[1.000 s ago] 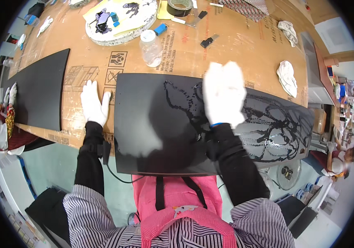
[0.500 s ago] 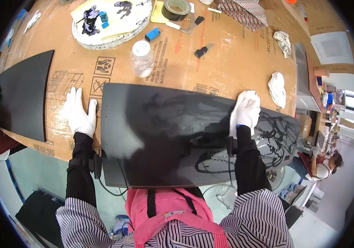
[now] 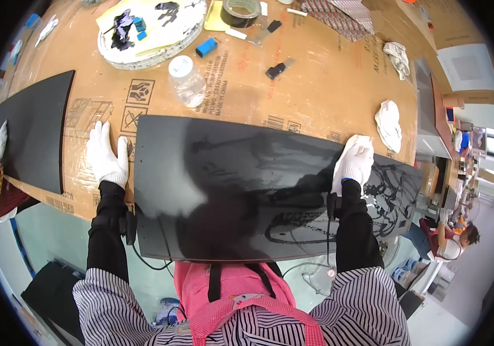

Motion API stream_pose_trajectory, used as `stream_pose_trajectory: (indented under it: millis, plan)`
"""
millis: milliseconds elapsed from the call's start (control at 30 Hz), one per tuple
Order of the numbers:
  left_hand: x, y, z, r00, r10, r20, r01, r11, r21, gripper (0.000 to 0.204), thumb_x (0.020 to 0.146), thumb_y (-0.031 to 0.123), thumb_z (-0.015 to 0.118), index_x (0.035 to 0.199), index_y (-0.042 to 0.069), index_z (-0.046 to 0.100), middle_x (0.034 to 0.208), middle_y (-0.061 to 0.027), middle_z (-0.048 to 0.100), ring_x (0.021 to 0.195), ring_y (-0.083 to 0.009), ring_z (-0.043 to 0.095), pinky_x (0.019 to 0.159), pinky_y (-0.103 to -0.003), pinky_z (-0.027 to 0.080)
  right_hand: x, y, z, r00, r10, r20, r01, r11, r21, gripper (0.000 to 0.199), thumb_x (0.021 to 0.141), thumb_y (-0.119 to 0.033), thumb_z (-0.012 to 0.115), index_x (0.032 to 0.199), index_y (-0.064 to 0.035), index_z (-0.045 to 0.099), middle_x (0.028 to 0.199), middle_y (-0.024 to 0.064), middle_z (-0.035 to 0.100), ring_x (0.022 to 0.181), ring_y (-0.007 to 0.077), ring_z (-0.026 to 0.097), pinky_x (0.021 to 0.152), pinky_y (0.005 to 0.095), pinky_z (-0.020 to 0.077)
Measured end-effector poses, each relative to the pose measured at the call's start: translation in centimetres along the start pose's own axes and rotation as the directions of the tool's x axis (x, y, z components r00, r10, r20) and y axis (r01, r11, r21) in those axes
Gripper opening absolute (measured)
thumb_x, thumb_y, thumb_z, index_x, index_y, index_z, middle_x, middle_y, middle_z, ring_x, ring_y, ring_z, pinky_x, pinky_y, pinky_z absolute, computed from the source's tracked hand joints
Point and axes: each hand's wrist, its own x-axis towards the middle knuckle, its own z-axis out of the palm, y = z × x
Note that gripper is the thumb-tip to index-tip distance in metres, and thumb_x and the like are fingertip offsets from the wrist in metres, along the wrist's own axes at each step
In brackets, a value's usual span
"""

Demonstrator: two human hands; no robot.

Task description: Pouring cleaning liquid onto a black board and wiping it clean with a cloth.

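Closest to me, a pink gingham cloth [image 3: 235,282] with black straps is hanging just this side of the black panel [image 3: 258,184], which is lying lengthwise before me on the cardboard-covered table [image 3: 310,86]. A looped wet streak [image 3: 281,217] is showing toward the panel's near edge, and a denser tangle of dark wet loops [image 3: 396,184] is covering its right end. My gloved left hand [image 3: 107,154] is resting just left of the panel, apart from it, palm down with fingers spread and thumb out. My gloved right hand [image 3: 359,163] is pressing a folded white cloth [image 3: 338,180] onto the panel near its far edge, toward the right end, and my fingers are closing together over the cloth. I judge that I am at a wiping step, partly done, since the panel's left and middle are looking mostly free of loops. The next stroke is probably calling for flat, even pressure over the tangle at the right end, then over the streak. Beyond the panel's far edge, a clear bottle [image 3: 189,89] with a white lid is sitting near a blue block [image 3: 206,47], and a roll of tape [image 3: 240,21] is lying farther off. Well left of the panel, a co-worker's gloved hands [image 3: 1,138] are showing at a second black panel [image 3: 36,132].
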Motion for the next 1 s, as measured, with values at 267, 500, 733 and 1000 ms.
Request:
stream_pose_trajectory:
  millis: [267, 500, 733, 1000]
  plan:
    - [-1.6, -4.2, -1.8, 0.999, -0.004, -0.050, 0.007, 0.997, 0.076, 0.048, 0.105, 0.028, 0.062, 0.145, 0.002, 0.057, 0.154, -0.0236, 0.053, 0.145, -0.0427, 0.047, 0.122, -0.051, 0.033, -3.2, -18.8, -29.2, 0.824, -0.521, -0.224, 0.439, 0.337, 0.833, 0.039, 0.098, -0.028, 0.059, 0.130, -0.0076, 0.067, 0.141, 0.0176, 0.060, 0.131, 0.0357, 0.054, 0.107, 0.0463, 0.0478]
    - [-2.8, 23.2, -16.6, 0.405, 0.467, 0.786, -0.150, 0.882, -0.446, 0.024, 0.067, 0.013, 0.068, 0.090, 0.005, 0.068, 0.104, -0.0153, 0.066, 0.113, -0.0381, 0.058, 0.088, -0.050, 0.044, -16.3, -7.3, -24.8, 0.753, -0.554, -0.357, 0.462, 0.058, 0.885, 0.058, 0.088, -0.035, 0.072, 0.139, -0.0103, 0.060, 0.144, 0.0160, 0.058, 0.117, 0.0355, 0.062, 0.098, 0.0482, 0.0532]
    - [-7.8, 29.2, -5.9, 0.821, 0.557, 0.125, -0.437, 0.754, -0.490, 0.065, 0.086, 0.037, 0.065, 0.140, 0.001, 0.059, 0.146, -0.0209, 0.054, 0.137, -0.0427, 0.049, 0.117, -0.058, 0.035, -10.7, -8.9, -20.1, 0.771, -0.636, -0.034, 0.186, 0.174, 0.967, 0.039, 0.093, -0.034, 0.063, 0.122, -0.0087, 0.068, 0.125, 0.0159, 0.069, 0.121, 0.0309, 0.063, 0.100, 0.0409, 0.0513]
    - [-3.8, 28.7, -1.7, 0.856, 0.514, 0.053, -0.469, 0.815, -0.340, 0.032, 0.095, 0.041, 0.058, 0.112, 0.016, 0.070, 0.117, -0.0087, 0.068, 0.112, -0.0320, 0.060, 0.097, -0.045, 0.044, -7.3, -9.5, -23.5, 0.826, -0.478, -0.299, 0.194, -0.257, 0.947, 0.029, 0.092, -0.027, 0.068, 0.115, -0.0096, 0.068, 0.113, 0.0105, 0.071, 0.105, 0.0253, 0.069, 0.088, 0.0378, 0.0556]
